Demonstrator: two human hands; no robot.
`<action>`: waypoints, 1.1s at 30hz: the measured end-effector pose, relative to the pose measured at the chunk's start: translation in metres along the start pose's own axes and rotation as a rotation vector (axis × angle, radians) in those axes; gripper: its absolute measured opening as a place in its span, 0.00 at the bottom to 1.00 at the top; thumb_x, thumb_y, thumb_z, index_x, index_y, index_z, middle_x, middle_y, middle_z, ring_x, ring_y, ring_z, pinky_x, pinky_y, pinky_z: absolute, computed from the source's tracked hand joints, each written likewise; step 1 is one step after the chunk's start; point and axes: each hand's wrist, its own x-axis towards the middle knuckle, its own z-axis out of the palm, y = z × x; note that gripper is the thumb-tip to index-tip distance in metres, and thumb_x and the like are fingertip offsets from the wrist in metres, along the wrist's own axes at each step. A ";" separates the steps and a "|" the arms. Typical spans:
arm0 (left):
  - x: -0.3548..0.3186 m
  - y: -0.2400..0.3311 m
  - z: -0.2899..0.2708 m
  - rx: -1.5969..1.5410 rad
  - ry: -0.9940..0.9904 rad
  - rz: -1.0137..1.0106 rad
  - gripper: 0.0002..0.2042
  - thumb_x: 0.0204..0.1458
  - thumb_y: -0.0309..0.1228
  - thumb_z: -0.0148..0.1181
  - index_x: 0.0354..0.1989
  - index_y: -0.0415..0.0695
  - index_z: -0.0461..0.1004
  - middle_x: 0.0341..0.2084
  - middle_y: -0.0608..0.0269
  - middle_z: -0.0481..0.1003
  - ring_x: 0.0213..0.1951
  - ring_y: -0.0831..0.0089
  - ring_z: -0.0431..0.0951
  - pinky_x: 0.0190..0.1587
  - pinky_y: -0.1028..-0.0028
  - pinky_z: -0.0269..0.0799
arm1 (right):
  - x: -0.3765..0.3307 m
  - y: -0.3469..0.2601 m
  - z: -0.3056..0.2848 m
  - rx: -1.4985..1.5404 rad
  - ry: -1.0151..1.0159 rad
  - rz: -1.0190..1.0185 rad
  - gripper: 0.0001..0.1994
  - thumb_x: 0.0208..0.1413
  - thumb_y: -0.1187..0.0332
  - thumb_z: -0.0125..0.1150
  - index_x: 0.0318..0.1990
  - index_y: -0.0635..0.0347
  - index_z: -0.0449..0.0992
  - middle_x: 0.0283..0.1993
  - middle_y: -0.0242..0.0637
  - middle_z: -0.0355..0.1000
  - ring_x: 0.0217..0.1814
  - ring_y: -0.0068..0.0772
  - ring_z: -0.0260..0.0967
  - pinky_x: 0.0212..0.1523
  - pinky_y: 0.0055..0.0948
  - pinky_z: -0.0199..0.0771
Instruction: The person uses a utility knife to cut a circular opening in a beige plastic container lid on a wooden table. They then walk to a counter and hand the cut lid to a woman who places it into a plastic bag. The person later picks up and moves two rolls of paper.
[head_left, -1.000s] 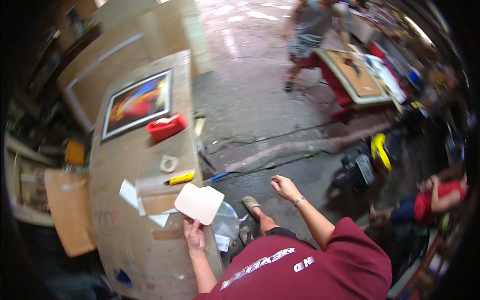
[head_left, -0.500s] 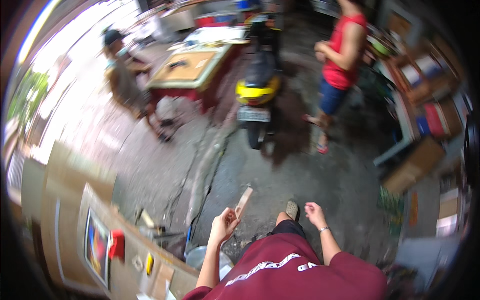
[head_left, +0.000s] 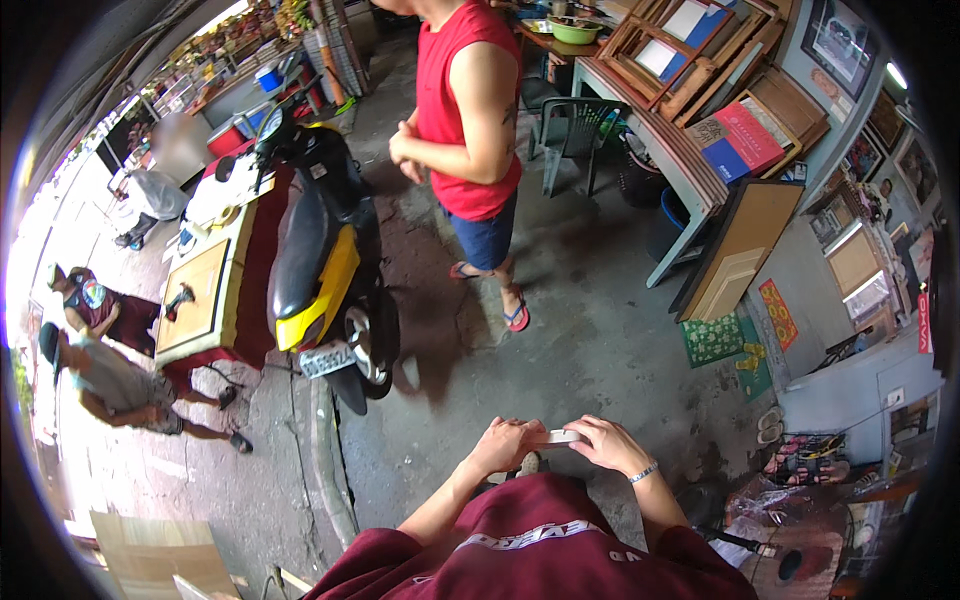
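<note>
A short, pale strip that looks like wood [head_left: 556,437] spans the gap between my two hands, in front of my maroon shirt. My left hand [head_left: 504,443] is closed around its left end. At the other end, my right hand [head_left: 609,447] grips it with the fingers over the top; that wrist wears a bracelet. Both ends of the strip are hidden by the fingers.
Ahead stands a person in a red sleeveless top [head_left: 480,120]. A yellow and black motorcycle [head_left: 318,255] is parked left of them by a table [head_left: 240,300]. Two people stand far left. On the right are a workbench with frames [head_left: 690,165] and a leaning board [head_left: 745,250].
My view has swung to the right. My right hand, apart from the strip before, now holds its other end. The strip has gone from upright in my left hand to nearly level between both hands.
</note>
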 end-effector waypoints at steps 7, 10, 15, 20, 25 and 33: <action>0.165 -0.038 -0.048 -0.253 -0.024 0.205 0.15 0.58 0.31 0.62 0.55 0.52 0.77 0.40 0.58 0.81 0.50 0.54 0.78 0.55 0.56 0.71 | 0.054 0.067 -0.075 0.143 0.167 0.208 0.12 0.59 0.70 0.65 0.49 0.61 0.76 0.47 0.47 0.76 0.47 0.54 0.77 0.46 0.46 0.78; 0.247 -0.056 -0.088 -0.288 0.335 0.242 0.18 0.56 0.21 0.56 0.56 0.45 0.78 0.39 0.53 0.77 0.44 0.51 0.77 0.51 0.57 0.73 | 0.072 0.092 -0.112 0.058 0.377 0.270 0.11 0.57 0.73 0.65 0.46 0.61 0.75 0.44 0.48 0.76 0.43 0.56 0.77 0.42 0.46 0.77; 0.371 -0.075 -0.140 -0.419 0.248 0.062 0.15 0.65 0.24 0.49 0.57 0.43 0.75 0.26 0.53 0.72 0.33 0.57 0.78 0.42 0.61 0.73 | 0.099 0.153 -0.160 -0.009 0.680 0.515 0.11 0.58 0.73 0.65 0.47 0.64 0.75 0.40 0.50 0.76 0.37 0.54 0.77 0.37 0.45 0.76; 0.501 -0.069 -0.160 -0.373 0.049 -0.058 0.18 0.69 0.44 0.51 0.44 0.44 0.83 0.33 0.47 0.82 0.36 0.51 0.84 0.42 0.58 0.78 | 0.139 0.240 -0.201 0.141 0.871 0.644 0.11 0.63 0.70 0.64 0.48 0.67 0.75 0.36 0.47 0.74 0.33 0.43 0.75 0.35 0.40 0.75; 0.628 -0.104 -0.160 -0.382 0.122 -0.040 0.26 0.68 0.53 0.52 0.35 0.44 0.86 0.40 0.49 0.82 0.41 0.53 0.83 0.46 0.61 0.77 | 0.227 0.337 -0.277 0.108 1.024 0.658 0.10 0.65 0.69 0.62 0.46 0.66 0.73 0.34 0.44 0.71 0.33 0.38 0.71 0.36 0.38 0.73; 0.734 -0.174 -0.177 -0.739 0.361 -0.477 0.21 0.71 0.46 0.51 0.49 0.40 0.82 0.38 0.58 0.83 0.40 0.67 0.82 0.44 0.67 0.77 | 0.336 0.516 -0.376 0.049 0.014 0.393 0.09 0.58 0.66 0.64 0.37 0.64 0.76 0.38 0.52 0.74 0.42 0.62 0.73 0.43 0.51 0.74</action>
